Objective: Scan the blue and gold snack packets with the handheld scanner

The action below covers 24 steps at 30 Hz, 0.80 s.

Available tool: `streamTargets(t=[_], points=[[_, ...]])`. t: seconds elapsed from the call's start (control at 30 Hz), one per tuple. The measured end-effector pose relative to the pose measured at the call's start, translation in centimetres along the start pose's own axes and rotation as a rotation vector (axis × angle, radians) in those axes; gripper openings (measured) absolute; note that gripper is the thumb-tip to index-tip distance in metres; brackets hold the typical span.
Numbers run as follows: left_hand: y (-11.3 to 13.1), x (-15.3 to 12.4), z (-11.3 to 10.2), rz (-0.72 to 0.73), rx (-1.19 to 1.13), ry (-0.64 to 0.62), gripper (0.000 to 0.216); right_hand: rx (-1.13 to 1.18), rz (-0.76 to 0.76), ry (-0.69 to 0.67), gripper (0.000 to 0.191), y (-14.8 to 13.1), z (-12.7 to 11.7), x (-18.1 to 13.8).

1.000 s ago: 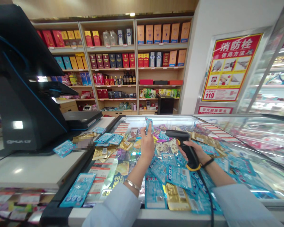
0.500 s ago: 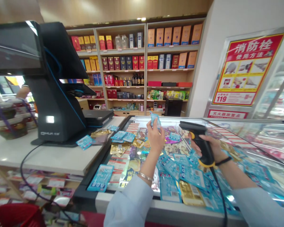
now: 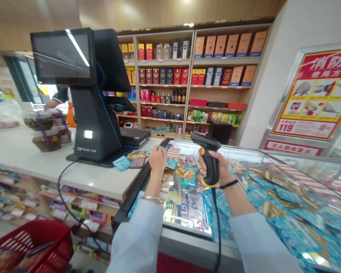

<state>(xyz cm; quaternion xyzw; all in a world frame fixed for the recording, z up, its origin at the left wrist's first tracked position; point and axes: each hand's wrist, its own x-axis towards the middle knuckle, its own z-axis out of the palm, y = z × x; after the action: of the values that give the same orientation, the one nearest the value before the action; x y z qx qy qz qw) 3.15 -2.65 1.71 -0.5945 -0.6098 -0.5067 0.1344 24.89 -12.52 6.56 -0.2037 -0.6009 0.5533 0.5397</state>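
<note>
My right hand [image 3: 220,167] is wrapped around the handle of a black and yellow barcode scanner [image 3: 211,161], held above the glass-topped case; its cord hangs down. My left hand [image 3: 157,161] is over the case's left edge, beside the counter, fingers curled together. Whatever they may hold is hidden behind them. Blue packets [image 3: 171,163] lie just right of that hand, and a gold packet [image 3: 138,155] and another blue packet [image 3: 121,163] lie to its left on the counter. Many more blue packets [image 3: 294,231] and gold packets are heaped on the case's right side.
A black register with a screen [image 3: 64,57] stands on the white counter [image 3: 99,182], near stacked tubs [image 3: 47,140]. A red basket [image 3: 53,242] with packs sits low at left. Boxed bottles fill the shelves [image 3: 165,64] behind. Another person's arm [image 3: 55,101] shows at far left.
My left hand has moved left and down from mid-case, where it held up a blue packet, to the case's left edge. The scanner has moved left, and the view has turned left.
</note>
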Motion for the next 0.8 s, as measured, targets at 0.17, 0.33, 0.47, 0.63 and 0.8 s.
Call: streamTargets(t=[0.17, 0.33, 0.47, 0.63, 0.8], points=[[-1.2, -0.8, 1.3, -0.001, 0.113, 0.006, 0.032, 0.093, 0.092, -0.002, 0.030, 4.2, -0.6, 0.7], [-1.6, -0.6, 1.3, -0.123, 0.188, -0.044, 0.033, 0.108, 0.131, 0.049, 0.032, 6.8, -1.1, 1.0], [-2.0, -0.8, 1.4, -0.267, 0.254, -0.126, 0.029, 0.085, 0.194, 0.089, 0.031, 7.6, -1.0, 1.0], [-2.0, -1.2, 2.0, -0.355, 0.200, -0.220, 0.027, 0.097, 0.200, 0.121, 0.030, 7.7, -1.1, 0.9], [-1.9, -1.5, 2.8, -0.334, 0.110, -0.291, 0.030, 0.122, 0.178, 0.140, 0.028, 7.8, -1.4, 0.8]])
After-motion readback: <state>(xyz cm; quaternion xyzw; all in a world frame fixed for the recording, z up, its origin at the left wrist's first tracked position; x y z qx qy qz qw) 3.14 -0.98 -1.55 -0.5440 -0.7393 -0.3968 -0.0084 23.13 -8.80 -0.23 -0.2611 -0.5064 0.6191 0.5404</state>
